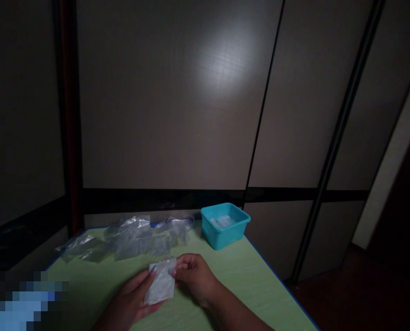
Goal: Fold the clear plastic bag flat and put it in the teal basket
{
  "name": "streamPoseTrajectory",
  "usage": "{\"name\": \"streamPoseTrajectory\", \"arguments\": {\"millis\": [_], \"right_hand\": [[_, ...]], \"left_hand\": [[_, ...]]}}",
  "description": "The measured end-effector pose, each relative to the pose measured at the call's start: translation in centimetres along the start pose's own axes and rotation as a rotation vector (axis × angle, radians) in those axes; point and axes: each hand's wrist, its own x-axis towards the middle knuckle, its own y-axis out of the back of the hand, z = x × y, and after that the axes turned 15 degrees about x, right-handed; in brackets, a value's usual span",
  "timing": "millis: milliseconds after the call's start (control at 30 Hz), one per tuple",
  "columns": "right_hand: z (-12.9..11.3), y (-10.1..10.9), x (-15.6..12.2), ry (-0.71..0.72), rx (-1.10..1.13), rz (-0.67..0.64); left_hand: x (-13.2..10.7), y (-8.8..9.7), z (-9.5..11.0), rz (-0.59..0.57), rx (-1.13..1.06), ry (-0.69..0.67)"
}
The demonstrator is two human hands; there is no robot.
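Between my two hands is a small white packet (162, 282), roughly rectangular, with a slightly shiny, wrinkled surface. My left hand (135, 292) grips its left side, thumb on top and fingers underneath. At the upper right edge my right hand (194, 274) pinches the packet between thumb and fingers. The packet is held just above the green tabletop (239, 285); what it contains cannot be made out. Beyond my hands lie several clear plastic bags (132, 239), crumpled and overlapping.
A turquoise plastic basin (224, 234) stands near the table's far right corner, with whitish packets (223, 221) inside. Large wardrobe panels (170, 101) rise right behind the table. A blue edge strip (280, 282) runs along the table's right side. The lower left corner is pixelated.
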Motion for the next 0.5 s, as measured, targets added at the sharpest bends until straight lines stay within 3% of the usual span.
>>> {"name": "streamPoseTrajectory", "arguments": {"millis": [267, 367, 500], "right_hand": [[-0.7, -0.9, -0.2, 0.145, 0.024, 0.05], [-3.5, -0.4, -0.2, 0.253, -0.1, 0.088], [-10.4, 2.2, 1.0, 0.488, -0.552, 0.253]], "left_hand": [[-0.6, -0.8, 0.2, -0.121, 0.114, -0.017], [-1.0, -0.3, 0.4, -0.174, 0.247, -0.158], [-1.9, 0.6, 0.4, -0.149, 0.438, -0.418]]}}
